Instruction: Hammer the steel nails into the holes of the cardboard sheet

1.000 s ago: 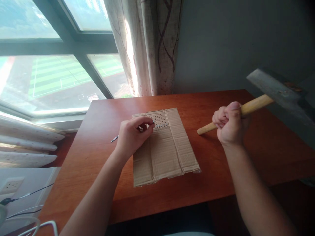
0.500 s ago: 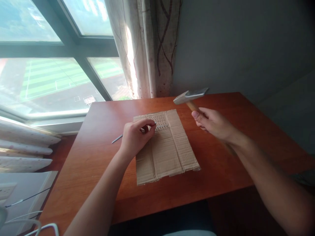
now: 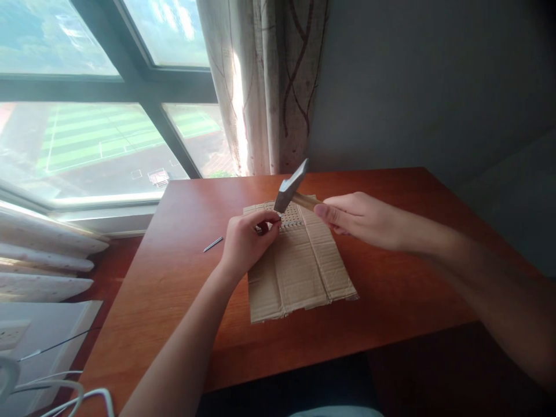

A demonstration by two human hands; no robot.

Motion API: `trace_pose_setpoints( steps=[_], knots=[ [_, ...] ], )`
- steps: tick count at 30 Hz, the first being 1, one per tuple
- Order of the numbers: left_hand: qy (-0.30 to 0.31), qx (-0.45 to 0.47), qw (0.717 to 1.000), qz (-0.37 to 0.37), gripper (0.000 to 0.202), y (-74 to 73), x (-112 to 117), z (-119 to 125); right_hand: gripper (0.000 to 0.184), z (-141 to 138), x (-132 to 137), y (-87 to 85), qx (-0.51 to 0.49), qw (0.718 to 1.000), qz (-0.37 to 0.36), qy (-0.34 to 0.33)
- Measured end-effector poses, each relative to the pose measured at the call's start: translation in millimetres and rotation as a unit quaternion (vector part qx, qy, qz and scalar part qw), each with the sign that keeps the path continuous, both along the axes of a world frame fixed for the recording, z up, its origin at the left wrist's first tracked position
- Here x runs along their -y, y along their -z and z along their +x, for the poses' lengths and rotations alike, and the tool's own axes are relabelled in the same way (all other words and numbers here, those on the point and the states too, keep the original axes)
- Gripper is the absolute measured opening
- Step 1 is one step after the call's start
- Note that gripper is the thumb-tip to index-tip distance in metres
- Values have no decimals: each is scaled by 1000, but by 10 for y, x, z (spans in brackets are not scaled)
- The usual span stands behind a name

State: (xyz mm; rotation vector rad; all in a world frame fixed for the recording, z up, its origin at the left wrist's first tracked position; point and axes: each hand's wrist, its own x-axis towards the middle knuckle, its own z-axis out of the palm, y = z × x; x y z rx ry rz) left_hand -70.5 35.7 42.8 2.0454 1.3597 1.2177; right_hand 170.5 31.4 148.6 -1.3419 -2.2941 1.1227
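Observation:
My right hand (image 3: 354,217) is wrapped round the wooden handle of a hammer (image 3: 290,188). The steel head hangs just above the fingertips of my left hand (image 3: 252,238); I cannot tell if it touches anything there. Finger and thumb of the left hand pinch something small and mostly hidden, upright over a sheet of corrugated cardboard (image 3: 299,266). Rows of small dark holes (image 3: 292,218) mark the cardboard's far part, right beside the pinch. A slim metal rod (image 3: 213,244) lies on the table to the left of that hand.
The reddish wooden table (image 3: 174,289) carries the cardboard. Behind its far edge hang a patterned curtain (image 3: 260,87) and a window frame (image 3: 143,87). White cables (image 3: 87,394) and a wall socket (image 3: 13,333) are at the lower left.
The hammer has swung left and down, from the right of the cardboard to just over my left fingertips. My left hand keeps its pinch by the holes. The view has shifted slightly.

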Motion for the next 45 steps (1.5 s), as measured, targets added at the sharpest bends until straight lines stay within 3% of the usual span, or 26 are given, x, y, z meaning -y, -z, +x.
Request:
trace_pose_setpoints(
  steps=[3,8,29,37,45],
  knots=[
    [-1,-2,1000,-4,8,3,2,0,57,-22,-1,9,45,999,-3,5],
    [-1,-6,1000,-4,8,-1,11,-2,58,-17,19,23,17,1000,23,4],
    [23,-31,999,-13,6,-6,-3,-26,57,-91,18,125,49,998,-1,26],
    [-10,-159,987,21,14,-74,28,-113,57,-54,36,115,30,999,-7,22],
    [12,-166,985,37,14,-7,-9,-137,59,-72,32,184,28,999,-13,30]
  ],
)
